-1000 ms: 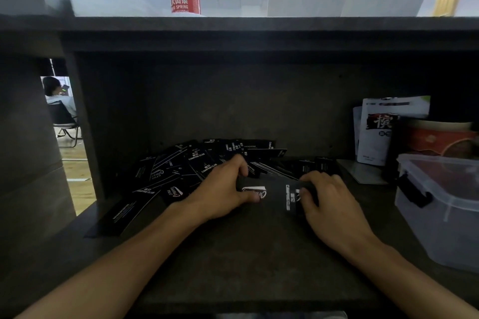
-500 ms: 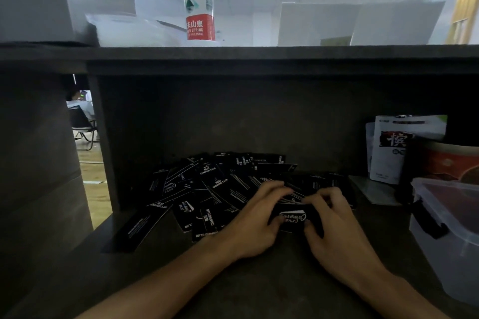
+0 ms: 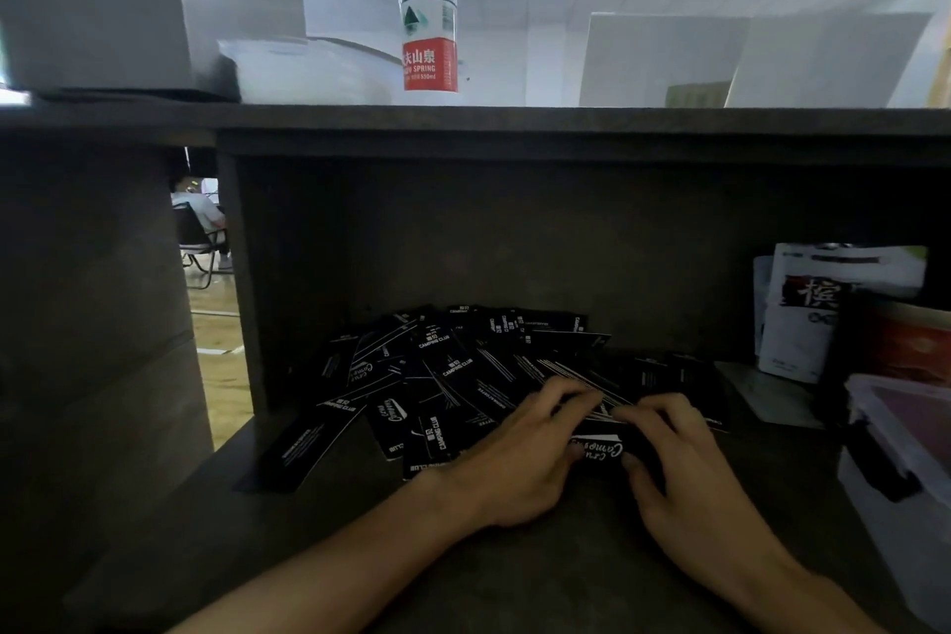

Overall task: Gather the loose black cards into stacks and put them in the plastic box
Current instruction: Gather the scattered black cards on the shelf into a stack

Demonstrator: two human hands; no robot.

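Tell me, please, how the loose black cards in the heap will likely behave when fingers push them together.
The black cards look thin, flat and glossy, so they will probably slide over each other easily. They overlap at many angles, so pushing may fan them rather than square them. The small stack between left hand and right hand seems light.

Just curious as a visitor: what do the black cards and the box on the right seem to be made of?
Cards: probably thin matte card or coated paper; they lie flat and overlap, with white print. Box: clear plastic, its contents showing through the wall, with a dark clip; a slight sheen. Both are judged by look only.
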